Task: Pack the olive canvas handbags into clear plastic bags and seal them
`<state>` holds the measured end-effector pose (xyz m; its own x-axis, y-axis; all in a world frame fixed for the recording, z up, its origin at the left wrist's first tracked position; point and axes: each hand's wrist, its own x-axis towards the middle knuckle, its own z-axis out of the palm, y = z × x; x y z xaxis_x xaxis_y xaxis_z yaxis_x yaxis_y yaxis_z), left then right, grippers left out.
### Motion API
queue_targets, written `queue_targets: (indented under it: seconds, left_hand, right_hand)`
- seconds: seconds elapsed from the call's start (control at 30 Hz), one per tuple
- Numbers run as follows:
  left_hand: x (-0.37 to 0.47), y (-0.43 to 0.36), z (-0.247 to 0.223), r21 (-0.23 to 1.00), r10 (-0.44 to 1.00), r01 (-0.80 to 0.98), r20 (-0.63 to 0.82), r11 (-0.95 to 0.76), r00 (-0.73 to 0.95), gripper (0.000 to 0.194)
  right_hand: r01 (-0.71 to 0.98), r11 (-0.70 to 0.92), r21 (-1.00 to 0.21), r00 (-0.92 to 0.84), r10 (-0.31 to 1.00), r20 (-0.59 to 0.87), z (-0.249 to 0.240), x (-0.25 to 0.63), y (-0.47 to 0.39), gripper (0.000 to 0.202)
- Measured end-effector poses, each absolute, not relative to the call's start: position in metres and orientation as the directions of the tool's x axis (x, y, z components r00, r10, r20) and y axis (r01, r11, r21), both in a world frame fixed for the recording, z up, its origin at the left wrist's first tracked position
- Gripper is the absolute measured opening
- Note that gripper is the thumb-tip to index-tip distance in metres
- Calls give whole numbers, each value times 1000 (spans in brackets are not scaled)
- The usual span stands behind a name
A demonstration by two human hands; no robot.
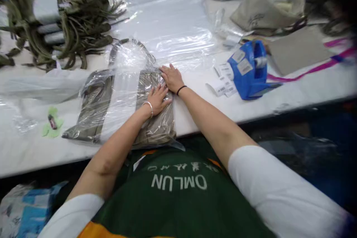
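A brownish-grey bag with handles, wrapped in a clear plastic bag [156,130], lies flat at the table's front edge. A wide white paper band [119,100] runs down its middle under the plastic. My left hand [158,100] rests open on the right half of the wrapped bag, fingers spread. At the bag's upper right edge, my right hand [172,78] lies palm down with its fingers stretched out, touching the plastic beside the left fingertips.
Clear plastic sleeves [170,18] lie behind the bag. A blue label dispenser [248,70] with a printed label strip stands right. Olive straps and bags [75,26] pile up at the left. A beige cloth bag [267,7] and a grey panel [301,50] are farther right.
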<state>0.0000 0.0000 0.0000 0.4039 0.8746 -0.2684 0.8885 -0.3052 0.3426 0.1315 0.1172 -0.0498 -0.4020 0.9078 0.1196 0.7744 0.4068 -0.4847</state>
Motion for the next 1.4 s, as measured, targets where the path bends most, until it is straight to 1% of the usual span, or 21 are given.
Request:
queue_targets:
  seconds: [0.13,0.23,0.3,0.37,0.43,0.5,0.53,0.63,0.7,0.73,0.77,0.83,0.9,0.93,0.97,1.03,1.1,1.17,1.23,1.33,1.4]
  left_hand:
    - [6,-41,-7,379,833,841,-248,-386,494,63]
    - [8,-46,-5,351,850,863,-255,-363,462,64]
    - [7,-40,-2,393,831,849,-286,-353,478,62]
    - [1,-35,0,475,817,815,-286,-332,500,58]
    - [-6,-33,-2,550,834,775,-233,-312,501,56]
    - [-13,-33,-9,605,855,734,-160,-310,493,55]
    - [-16,-33,-13,627,858,711,-130,-318,498,55]
    - [-21,-33,-22,651,846,672,-86,-352,526,55]
    - [-21,-32,-24,614,842,697,-95,-370,530,55]
    - [-20,-32,-24,588,841,718,-111,-374,529,55]
    - [-18,-32,-23,560,841,739,-130,-375,525,56]
    - [-13,-34,-22,499,844,781,-163,-376,511,56]
    - [-6,-37,-21,419,860,828,-181,-372,478,58]
    - [-3,-38,-22,375,871,852,-186,-366,456,60]
    - [0,-40,-22,336,881,872,-193,-355,433,62]
    - [3,-41,-23,295,891,893,-203,-340,406,64]
    - [3,-42,-23,302,889,889,-199,-344,412,64]
    - [2,-43,-22,328,886,877,-185,-351,424,63]
    - [-1,-43,-22,351,886,869,-177,-350,429,63]
    - [-3,-44,-21,387,883,852,-164,-352,439,64]
    - [-4,-45,-21,407,886,845,-152,-347,437,65]
  right_hand:
    - [748,399,-530,-390,911,135,-54,131,114,53]
    - [720,367,-590,-365,922,128,-53,128,124,51]
    - [674,329,-661,-350,931,107,-49,132,128,48]
    - [580,272,-768,-283,951,122,-41,144,116,47]
    - [437,202,-877,-133,978,159,-34,165,80,48]
    - [302,149,-942,-1,988,156,-30,187,24,52]
    - [264,137,-955,-12,990,139,-29,196,-7,52]
    - [245,253,-936,-285,942,180,-29,206,-83,38]
    - [229,335,-914,-428,878,214,-29,201,-106,30]
    - [214,332,-919,-473,858,200,-28,198,-109,29]
    - [199,283,-938,-502,852,151,-26,194,-108,31]
    - [192,70,-979,-544,838,-46,-18,187,-102,44]
    - [266,-145,-953,-526,807,-269,-7,180,-94,60]
    - [341,-185,-922,-494,799,-343,-2,176,-92,64]
    - [433,-174,-884,-453,806,-381,3,172,-91,64]
    - [610,-91,-787,-380,838,-391,8,163,-91,53]
    - [686,-70,-724,-317,867,-384,7,159,-95,36]
    - [665,-123,-737,-265,883,-386,1,160,-101,22]
    - [593,-171,-787,-248,891,-380,-7,163,-108,22]
    - [443,-210,-871,-263,899,-351,-15,168,-120,48]
    - [387,-105,-916,-239,948,-209,-16,172,-128,65]
